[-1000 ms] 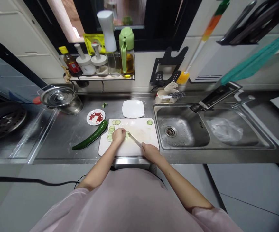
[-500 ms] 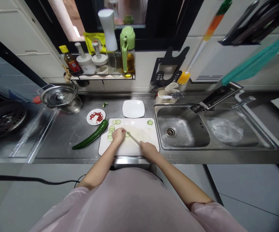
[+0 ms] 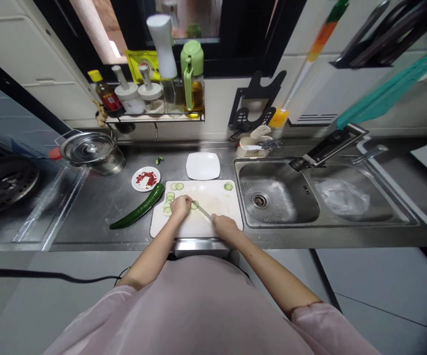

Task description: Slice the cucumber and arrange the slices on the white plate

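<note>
On the white cutting board [image 3: 202,230], my right hand [image 3: 225,229] is wrapped round the handle of a knife [image 3: 205,213], its blade pointing up and left. A cucumber slice [image 3: 194,204] lies at the blade's tip. My left hand [image 3: 181,206] is closed, its fingertips pinched beside that slice; whatever they hold is too small to make out. Several pale green slices [image 3: 170,196] lie at the board's left side, partly behind my left hand. Another cucumber piece [image 3: 228,186] rests at the top right corner. A whole cucumber [image 3: 137,213] lies left of the board.
Behind the board are a white square plate [image 3: 203,166] and a round plate [image 3: 136,183] with red bits. A lidded steel pot [image 3: 112,161] stands back left. The double sink [image 3: 279,197] is at right; bottles [image 3: 193,79] stand on a rack above.
The whole view has shifted slightly to the left. Both hands, the knife and the slices hold nearly the same places on the board.
</note>
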{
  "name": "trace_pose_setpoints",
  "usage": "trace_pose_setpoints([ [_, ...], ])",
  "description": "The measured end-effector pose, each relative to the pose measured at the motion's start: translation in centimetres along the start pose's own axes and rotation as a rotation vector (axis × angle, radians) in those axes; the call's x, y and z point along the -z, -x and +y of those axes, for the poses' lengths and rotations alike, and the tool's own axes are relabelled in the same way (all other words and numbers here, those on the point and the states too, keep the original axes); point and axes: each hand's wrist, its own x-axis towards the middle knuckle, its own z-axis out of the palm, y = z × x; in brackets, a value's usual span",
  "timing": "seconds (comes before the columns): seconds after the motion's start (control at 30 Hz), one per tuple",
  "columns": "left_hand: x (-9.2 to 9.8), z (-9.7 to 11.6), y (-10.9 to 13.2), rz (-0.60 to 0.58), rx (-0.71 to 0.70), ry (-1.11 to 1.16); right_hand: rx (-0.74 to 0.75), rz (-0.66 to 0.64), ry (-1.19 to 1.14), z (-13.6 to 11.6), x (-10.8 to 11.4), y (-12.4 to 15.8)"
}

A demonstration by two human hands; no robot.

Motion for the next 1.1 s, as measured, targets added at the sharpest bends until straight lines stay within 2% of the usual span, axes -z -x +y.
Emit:
trace_pose_setpoints([
  [0.27, 0.3, 0.2, 0.3, 0.005, 0.001, -0.006, 0.002, 0.004, -0.015, -0.1, 0.0, 0.1],
  [0.67, 0.2, 0.3, 0.2, 0.014, 0.003, -0.013, -0.024, -0.028, 0.012, 0.8, -0.3, 1.9],
  [0.87, 0.1, 0.5, 0.2, -0.008, -0.025, -0.07, -0.036, -0.013, -0.01, 1.7, -1.2, 2.6],
  [1.1, -0.2, 0.8, 0.8, 0.039, -0.076, -0.074, -0.076, 0.08, -0.147, 4.3, -2.1, 3.1],
])
